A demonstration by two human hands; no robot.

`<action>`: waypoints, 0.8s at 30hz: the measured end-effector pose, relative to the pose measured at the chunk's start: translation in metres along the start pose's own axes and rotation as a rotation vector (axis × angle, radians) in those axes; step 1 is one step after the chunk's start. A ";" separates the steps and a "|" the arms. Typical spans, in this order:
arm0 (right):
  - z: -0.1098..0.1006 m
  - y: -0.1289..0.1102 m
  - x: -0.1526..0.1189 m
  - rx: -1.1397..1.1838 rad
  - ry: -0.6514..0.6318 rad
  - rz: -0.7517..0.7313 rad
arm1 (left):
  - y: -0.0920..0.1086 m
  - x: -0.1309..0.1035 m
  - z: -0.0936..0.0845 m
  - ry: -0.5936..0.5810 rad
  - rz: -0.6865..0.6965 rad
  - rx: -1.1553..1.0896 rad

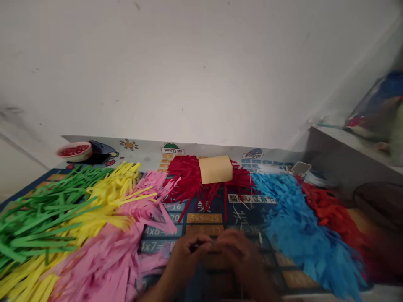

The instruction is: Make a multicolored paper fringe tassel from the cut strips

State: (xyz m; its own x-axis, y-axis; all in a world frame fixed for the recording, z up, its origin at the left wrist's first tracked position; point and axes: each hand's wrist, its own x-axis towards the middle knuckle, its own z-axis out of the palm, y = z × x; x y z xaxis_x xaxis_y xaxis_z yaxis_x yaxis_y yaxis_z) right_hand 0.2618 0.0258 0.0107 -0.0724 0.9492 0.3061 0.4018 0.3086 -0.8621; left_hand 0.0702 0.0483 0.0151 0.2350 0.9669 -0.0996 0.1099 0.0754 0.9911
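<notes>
My left hand [190,256] is low in the middle of the view, thumb and fingers pinched together. My right hand [241,256] meets it fingertip to fingertip, its fingers curled and smeared by motion. Anything between the fingertips is too small and blurred to name. Beyond the hands lies a bundle of dark red paper strips [184,178] with a tan paper piece [215,170] on top. A thin white string [251,197] trails from near this bundle down towards my right hand. Beneath the hands is a dark blue mat [220,214] printed with times tables.
Green [40,214], yellow [110,188] and pink strips [103,256] heap on the left. Blue [302,230] and orange-red strips [330,209] lie on the right. A bowl of red bits [75,152] stands back left. A grey box-like side [340,159] borders the right.
</notes>
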 end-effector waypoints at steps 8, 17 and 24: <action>0.046 0.000 -0.015 0.330 0.150 0.320 | -0.009 -0.007 -0.014 0.089 0.216 0.194; 0.039 -0.006 -0.017 0.092 0.141 0.236 | -0.003 -0.010 -0.016 0.004 0.283 0.316; 0.034 -0.006 -0.021 -0.067 0.064 0.042 | 0.008 -0.009 -0.022 -0.170 0.303 0.532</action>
State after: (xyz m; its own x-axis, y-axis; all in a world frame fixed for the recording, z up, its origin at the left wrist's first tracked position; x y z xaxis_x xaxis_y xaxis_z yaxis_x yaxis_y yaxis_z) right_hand 0.2299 0.0057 -0.0040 0.0038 0.9548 0.2972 0.4635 0.2616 -0.8466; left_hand 0.0482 0.0456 0.0256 0.4763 0.8707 0.1221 0.4689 -0.3691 0.8024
